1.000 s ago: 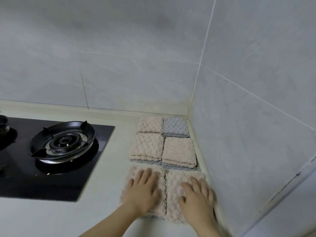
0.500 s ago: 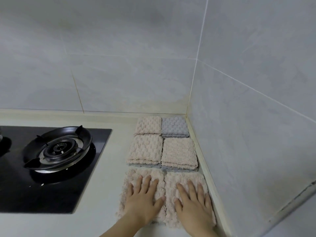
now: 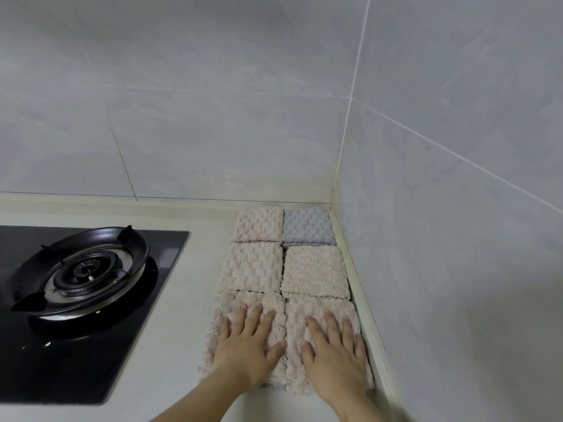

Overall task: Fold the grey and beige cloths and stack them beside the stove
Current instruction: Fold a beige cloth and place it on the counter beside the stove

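Note:
Folded textured cloths lie in two columns in the counter corner, right of the black stove [image 3: 91, 300]. At the back sit a beige cloth [image 3: 258, 224] and a grey cloth [image 3: 307, 226]. In the middle row are two more beige cloths [image 3: 251, 268] [image 3: 315, 272]. My left hand [image 3: 248, 345] lies flat, fingers spread, on the near left beige cloth [image 3: 231, 306]. On the near right beige cloth [image 3: 323, 304] my right hand [image 3: 335, 351] presses flat in the same way. Neither hand grips anything.
Grey tiled walls [image 3: 457, 208] meet in a corner just behind and right of the cloths. A gas burner [image 3: 83, 269] with a black pan support sits on the stove at the left. Pale countertop [image 3: 195, 300] runs between stove and cloths.
Both hands slid slightly forward over the near two cloths and flattened, and those cloths moved up against the middle row. My view shifted to the right.

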Demonstrator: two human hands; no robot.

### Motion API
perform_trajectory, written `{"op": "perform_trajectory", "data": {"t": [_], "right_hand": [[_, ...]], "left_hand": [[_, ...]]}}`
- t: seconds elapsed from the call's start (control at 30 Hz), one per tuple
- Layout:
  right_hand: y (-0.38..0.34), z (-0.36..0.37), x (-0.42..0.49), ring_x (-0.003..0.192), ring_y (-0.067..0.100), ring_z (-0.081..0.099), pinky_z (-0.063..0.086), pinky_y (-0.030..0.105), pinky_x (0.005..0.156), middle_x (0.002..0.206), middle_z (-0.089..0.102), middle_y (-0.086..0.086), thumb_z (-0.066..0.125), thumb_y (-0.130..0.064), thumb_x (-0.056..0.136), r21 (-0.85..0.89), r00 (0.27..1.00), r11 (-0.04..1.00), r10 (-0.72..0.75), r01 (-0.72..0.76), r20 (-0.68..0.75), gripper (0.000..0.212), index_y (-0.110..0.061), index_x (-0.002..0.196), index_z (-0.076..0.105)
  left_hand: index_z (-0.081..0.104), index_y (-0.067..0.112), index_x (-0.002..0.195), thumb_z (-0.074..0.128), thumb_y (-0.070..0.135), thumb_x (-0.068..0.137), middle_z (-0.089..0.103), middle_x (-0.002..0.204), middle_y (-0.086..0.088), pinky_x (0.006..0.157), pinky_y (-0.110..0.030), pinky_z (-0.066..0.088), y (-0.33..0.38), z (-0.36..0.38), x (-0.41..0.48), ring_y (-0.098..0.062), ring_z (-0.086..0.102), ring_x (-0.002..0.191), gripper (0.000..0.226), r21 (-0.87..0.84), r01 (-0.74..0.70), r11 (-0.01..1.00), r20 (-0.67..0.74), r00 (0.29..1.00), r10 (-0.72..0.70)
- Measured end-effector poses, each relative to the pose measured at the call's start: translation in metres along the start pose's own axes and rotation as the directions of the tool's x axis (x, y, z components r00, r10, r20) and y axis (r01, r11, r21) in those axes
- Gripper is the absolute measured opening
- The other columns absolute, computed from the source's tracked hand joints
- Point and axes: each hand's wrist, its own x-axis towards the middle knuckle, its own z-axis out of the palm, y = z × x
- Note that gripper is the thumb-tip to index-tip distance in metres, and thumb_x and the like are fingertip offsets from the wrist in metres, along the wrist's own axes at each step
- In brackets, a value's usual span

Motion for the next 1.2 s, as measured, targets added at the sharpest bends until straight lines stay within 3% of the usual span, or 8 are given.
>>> {"op": "perform_trajectory", "data": {"t": [0.23,0.57,0.63,0.73,0.83,0.9,1.0,1.2], "right_hand": [[-0.001,-0.002,0.013,0.145,0.022,-0.013,-0.004,0.043,0.116,0.158,-0.007,-0.009,-0.02,-0.056,0.052,-0.003,1.0,1.0,-0.014,0.014,-0.015,0.097,-0.045,0.146,0.003],[-0.001,-0.01,0.021,0.145,0.023,-0.012,-0.004,0.044,0.117,0.158,-0.006,-0.008,0.02,-0.049,0.096,-0.013,0.999,1.0,-0.025,0.025,0.038,0.054,-0.042,0.147,0.007],[-0.004,-0.012,0.024,0.145,0.024,0.007,0.002,0.042,0.115,0.156,0.017,-0.003,0.029,-0.045,0.092,-0.01,0.998,0.999,-0.034,0.033,-0.062,0.051,-0.039,0.143,0.028],[-0.013,-0.019,0.031,0.108,0.023,0.055,0.026,0.039,0.099,0.106,0.065,-0.002,0.039,-0.04,0.068,0.039,0.936,0.994,-0.08,0.099,-0.344,0.045,-0.029,0.1,0.069],[-0.025,-0.034,0.043,0.108,0.021,0.049,0.028,0.039,0.093,0.108,0.066,0.0,0.038,-0.041,0.067,0.054,0.936,0.993,-0.078,0.103,-0.344,0.047,-0.028,0.099,0.07],[-0.027,-0.037,0.053,0.131,0.024,0.029,0.02,0.039,0.107,0.14,0.048,0.005,0.032,-0.044,0.079,0.01,0.956,0.996,-0.082,0.088,-0.282,0.053,-0.032,0.125,0.057],[-0.023,-0.032,0.073,0.145,0.026,-0.012,-0.006,0.045,0.116,0.159,-0.007,-0.003,0.02,-0.049,0.096,0.036,0.996,0.997,-0.068,0.07,-0.055,0.054,-0.039,0.148,0.008],[-0.021,-0.023,0.084,0.144,0.024,-0.018,-0.011,0.046,0.115,0.157,-0.015,-0.005,0.015,-0.052,0.097,-0.028,0.996,0.998,-0.055,0.057,0.068,0.055,-0.041,0.148,-0.002]], "left_hand": [[-0.01,0.036,0.147,-0.036,0.08,0.029,-0.018,0.156,0.008,0.114,-0.045,-0.012,-0.002,0.001,0.015,-0.02,-0.02,0.143,0.128,-0.018,-0.026,1.0,-0.012,1.0,0.026],[-0.005,0.036,0.148,-0.014,0.084,0.059,-0.012,0.157,0.008,0.115,-0.045,-0.01,0.001,-0.008,0.02,-0.02,-0.015,0.145,0.101,-0.027,-0.042,0.999,0.005,0.999,0.043],[0.016,0.037,0.146,0.005,0.077,0.078,0.01,0.157,0.008,0.116,-0.043,0.003,0.002,-0.016,0.019,-0.02,0.004,0.145,0.08,-0.067,-0.043,0.997,-0.066,0.997,0.039],[0.059,0.032,0.117,0.022,0.054,0.079,0.056,0.122,0.008,0.096,-0.039,0.042,0.001,-0.033,0.024,-0.022,0.054,0.117,0.057,-0.014,-0.09,0.996,-0.372,0.925,0.078],[0.033,0.026,0.143,0.006,0.051,0.081,0.028,0.151,0.004,0.113,-0.043,0.023,0.0,-0.043,0.041,-0.03,0.024,0.142,0.072,-0.003,-0.105,0.994,-0.356,0.929,0.097],[-0.001,0.031,0.149,-0.006,0.057,0.083,-0.009,0.157,0.007,0.117,-0.043,-0.004,-0.004,-0.039,0.057,-0.024,-0.013,0.145,0.071,0.018,-0.075,0.997,-0.206,0.975,0.077],[-0.007,0.034,0.148,0.012,0.053,0.096,-0.014,0.157,0.004,0.117,-0.046,-0.008,-0.003,-0.036,0.07,-0.024,-0.018,0.144,0.058,0.019,-0.031,0.999,-0.019,0.999,0.032],[-0.007,0.032,0.148,0.012,0.052,0.097,-0.016,0.157,0.004,0.117,-0.046,-0.01,0.003,-0.031,0.076,-0.025,-0.02,0.143,0.058,0.025,-0.025,0.999,0.061,0.998,0.024]]}}
